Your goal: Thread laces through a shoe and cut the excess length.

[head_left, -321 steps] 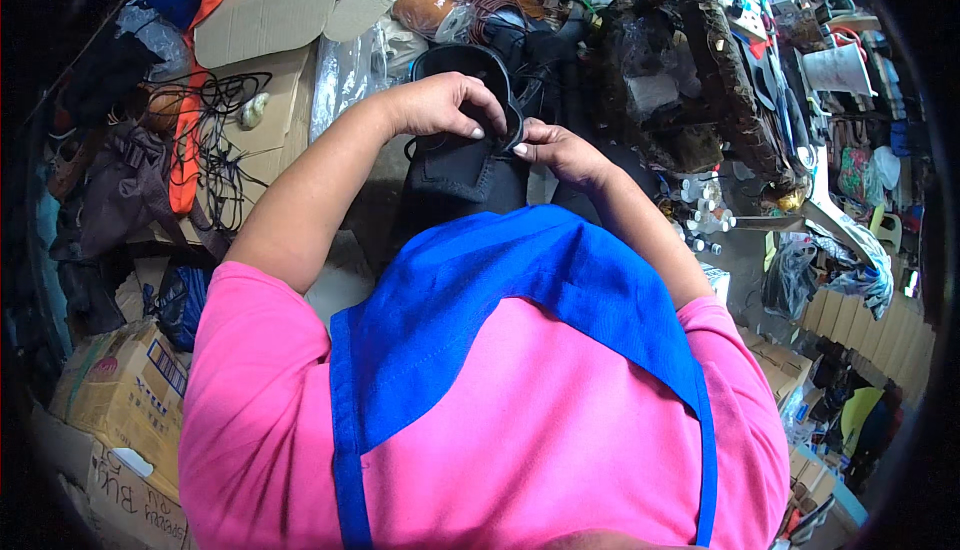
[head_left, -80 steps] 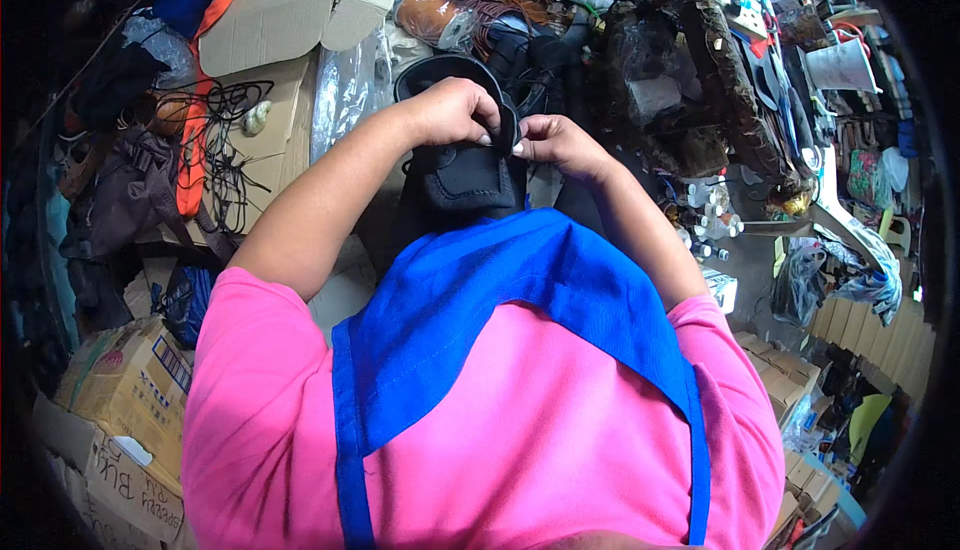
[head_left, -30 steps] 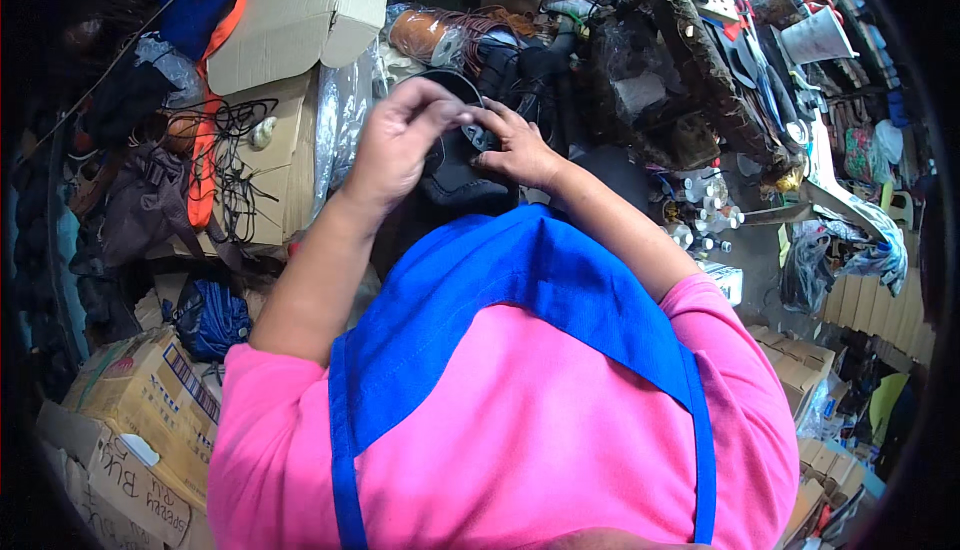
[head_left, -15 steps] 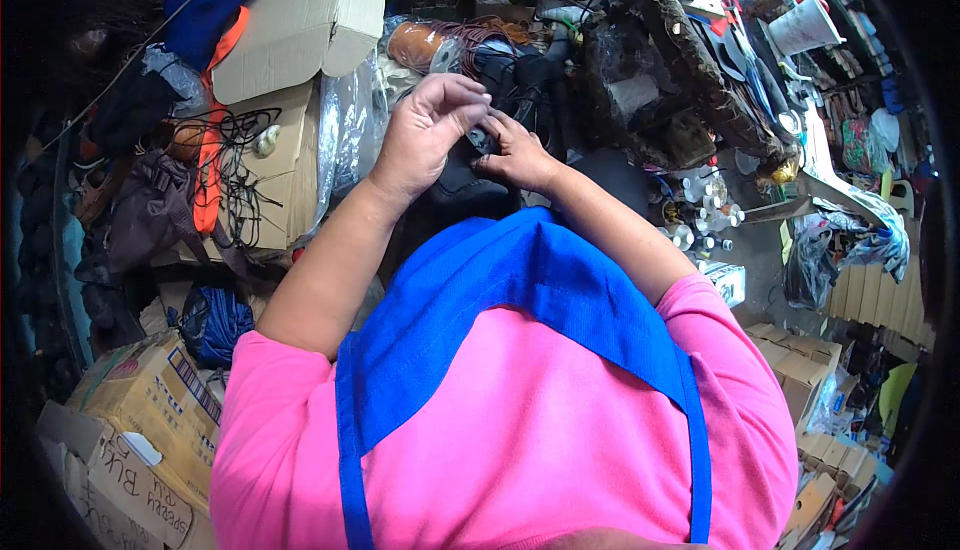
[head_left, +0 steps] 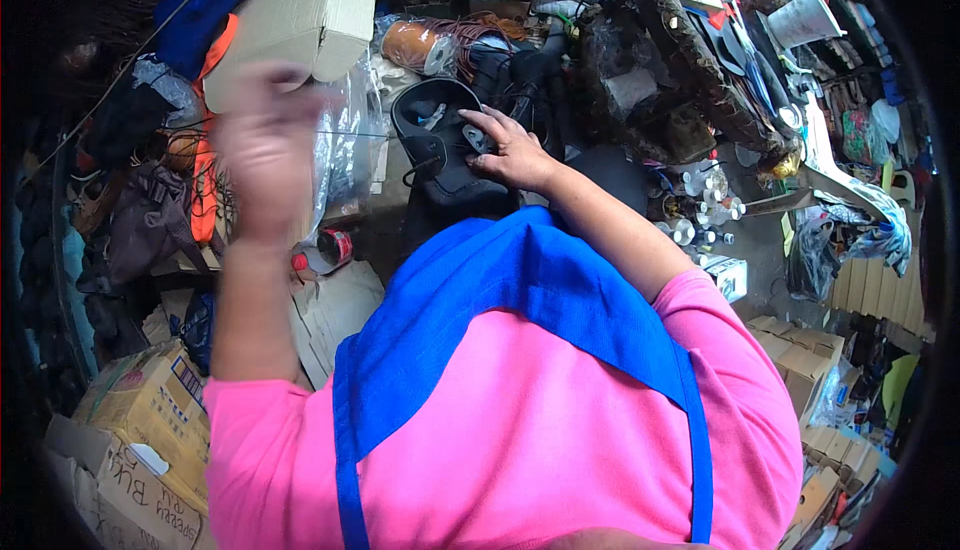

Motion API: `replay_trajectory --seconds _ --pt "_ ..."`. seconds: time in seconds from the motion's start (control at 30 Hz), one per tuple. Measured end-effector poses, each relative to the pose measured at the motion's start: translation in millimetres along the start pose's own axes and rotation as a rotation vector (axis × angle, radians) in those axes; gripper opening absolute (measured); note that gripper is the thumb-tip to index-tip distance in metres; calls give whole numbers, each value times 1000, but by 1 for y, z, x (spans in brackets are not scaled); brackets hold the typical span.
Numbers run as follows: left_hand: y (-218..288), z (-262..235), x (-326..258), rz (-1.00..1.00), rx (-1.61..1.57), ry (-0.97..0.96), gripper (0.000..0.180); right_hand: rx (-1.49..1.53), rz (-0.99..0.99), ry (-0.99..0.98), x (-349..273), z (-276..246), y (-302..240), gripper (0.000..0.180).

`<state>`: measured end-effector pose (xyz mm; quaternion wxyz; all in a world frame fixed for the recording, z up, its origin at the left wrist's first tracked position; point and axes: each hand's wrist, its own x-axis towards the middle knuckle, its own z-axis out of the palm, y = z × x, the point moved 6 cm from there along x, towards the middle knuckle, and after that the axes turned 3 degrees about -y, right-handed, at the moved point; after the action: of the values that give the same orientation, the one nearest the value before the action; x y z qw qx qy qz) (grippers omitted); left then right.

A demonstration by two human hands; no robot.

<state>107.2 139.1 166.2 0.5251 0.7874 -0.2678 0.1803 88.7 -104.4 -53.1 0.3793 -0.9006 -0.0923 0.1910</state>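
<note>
A black shoe (head_left: 450,182) lies in front of my apron, its opening facing up and small pale bits inside. My right hand (head_left: 515,153) is closed on the shoe's right side, thumb and fingers around a small grey piece (head_left: 475,138) that I cannot make out. Out to the left, my left hand (head_left: 268,145) is raised and smeared by motion. A thin dark thread (head_left: 352,134) runs straight between this hand and the shoe, and the fingers appear pinched on it. A short dark loop (head_left: 425,165) stands out at the shoe's left side.
Behind the shoe lie an orange spool (head_left: 410,47) in clear plastic and coiled brown cord. A cardboard box (head_left: 290,20) and clear plastic sheeting (head_left: 345,155) are at the left, near a red-capped bottle (head_left: 330,247). Several small bottles (head_left: 700,200) stand at the right.
My left hand has swung from beside my right hand out to the left, drawing a straight thread from the shoe and uncovering it. My right hand has stayed in place.
</note>
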Motion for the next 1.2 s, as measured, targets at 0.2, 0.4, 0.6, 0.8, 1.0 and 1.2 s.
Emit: replay_trajectory --seconds 0.2,0.4,0.6,0.8,1.0,1.2 --pt "75 -138 19 234 -62 179 17 6 -38 -26 3 5 -23 75" --pt "-13 40 -17 -167 688 -433 46 228 -133 295 -34 -18 -19 87" --pt "-57 139 -49 -325 620 -624 51 568 45 -37 -46 16 23 39" --pt "-72 164 -48 -305 585 -671 37 115 -22 90 -50 -14 15 45" --pt "-81 165 -50 -411 307 -494 29 213 -71 63 -30 -3 -6 38" --pt "-86 151 -60 -381 189 -349 27 -432 56 258 -43 -46 3 22"
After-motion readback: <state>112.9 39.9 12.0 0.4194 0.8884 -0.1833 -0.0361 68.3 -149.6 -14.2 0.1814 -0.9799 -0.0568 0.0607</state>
